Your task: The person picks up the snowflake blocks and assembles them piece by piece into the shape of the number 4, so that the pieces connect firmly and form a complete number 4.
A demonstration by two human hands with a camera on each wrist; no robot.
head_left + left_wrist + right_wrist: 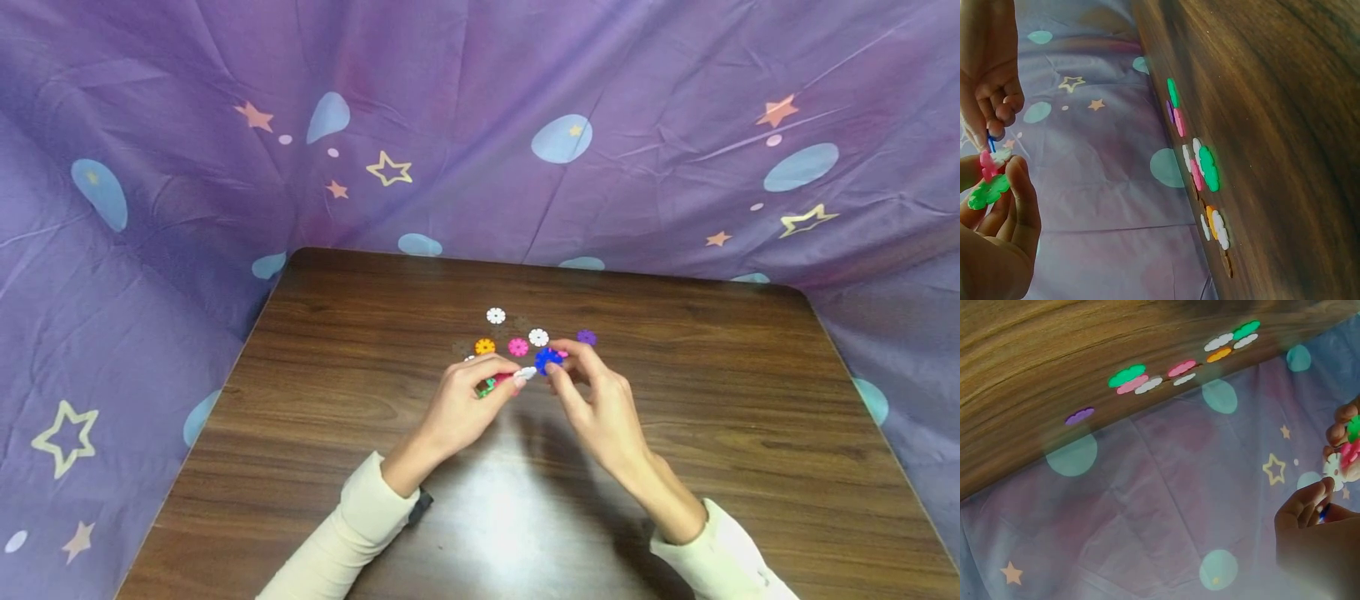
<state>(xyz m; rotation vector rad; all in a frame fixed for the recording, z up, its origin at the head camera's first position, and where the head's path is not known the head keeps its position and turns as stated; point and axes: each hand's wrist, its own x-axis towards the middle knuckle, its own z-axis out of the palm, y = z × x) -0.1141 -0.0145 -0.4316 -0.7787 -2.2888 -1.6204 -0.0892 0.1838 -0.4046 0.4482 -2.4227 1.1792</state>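
Above the table, my left hand (467,402) pinches a small joined chain of notched plastic discs. In the left wrist view a green disc (989,191), a pink disc (988,165) and a white disc (1002,155) make up this chain. My right hand (600,408) pinches a blue disc (548,361) between thumb and fingers, close to the white end of the chain. Only a sliver of the blue disc shows in the right wrist view. Whether the blue and white discs touch cannot be told.
Loose discs lie on the wooden table (360,333) beyond the hands: white (496,316), orange (485,347), pink (518,347), purple (587,337) and green (1209,169) among them. A purple patterned cloth (465,108) hangs behind and beside the table.
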